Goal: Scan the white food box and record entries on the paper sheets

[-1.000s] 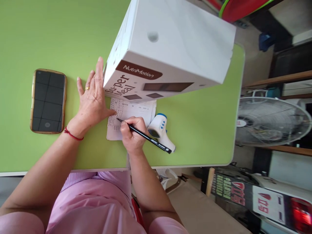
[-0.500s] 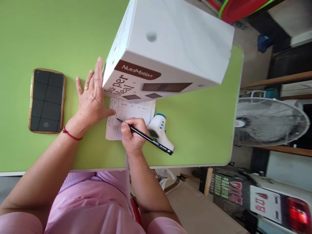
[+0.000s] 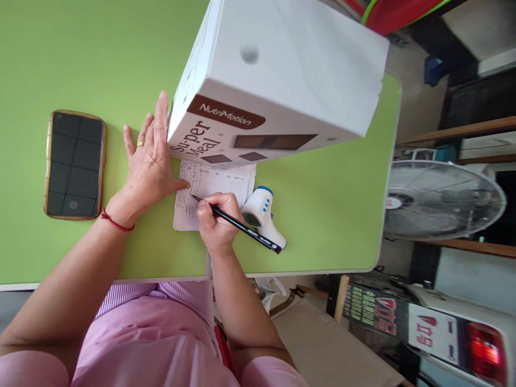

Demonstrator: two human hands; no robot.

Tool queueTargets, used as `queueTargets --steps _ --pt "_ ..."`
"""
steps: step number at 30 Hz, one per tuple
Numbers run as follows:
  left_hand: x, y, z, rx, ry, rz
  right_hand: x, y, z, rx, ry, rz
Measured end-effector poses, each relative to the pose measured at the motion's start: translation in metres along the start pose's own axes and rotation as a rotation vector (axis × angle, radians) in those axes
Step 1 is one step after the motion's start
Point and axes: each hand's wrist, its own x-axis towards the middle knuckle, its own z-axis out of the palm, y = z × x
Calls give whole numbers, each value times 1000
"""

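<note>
My right hand (image 3: 219, 223) is closed around a black pen (image 3: 245, 230), whose tip meets a sheet of paper (image 3: 220, 185) covered partly in small handwriting. My left hand (image 3: 149, 156) lies with fingers spread, its thumb on the paper's left edge and its forefinger beside a white carton (image 3: 290, 70). That carton reads "NutriMotion Super Meal" and covers the far part of the paper. Just right of my right hand lies a white and blue infrared thermometer (image 3: 260, 207), partly behind the pen.
A phone (image 3: 74, 164) in a tan case lies on the green table (image 3: 330, 215), left of my left hand. Beyond the table's right edge are a fan (image 3: 439, 201), a printed sign (image 3: 403, 317) and a red light (image 3: 486, 352). A red round thing (image 3: 399, 16) shows at the top right.
The whole view has shifted slightly. My hands, the pen and the carton keep nearly the same places relative to the paper.
</note>
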Motion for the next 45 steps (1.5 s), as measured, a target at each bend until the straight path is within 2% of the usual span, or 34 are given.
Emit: queueTargets --steps 9,14,20,23,28,35,42,45 --pt "1 3 -2 -24 -27 -31 0 -2 0 23 19 -3" --pt "1 4 -1 57 -29 -41 1 -3 0 29 83 -18" --pt "1 5 0 4 14 -35 1 -3 1 -2 41 -24" --pt "1 7 -1 7 5 -77 1 -3 0 19 45 -33" --pt "1 7 -2 25 5 -60 1 -4 -1 19 47 -1" --pt "4 7 2 -161 101 -70 1 -4 -1 5 99 60" --pt "5 12 -2 -257 114 -111 1 -4 -1 -8 62 49" --pt "5 11 -3 -202 77 -93 1 -4 -1 17 80 37"
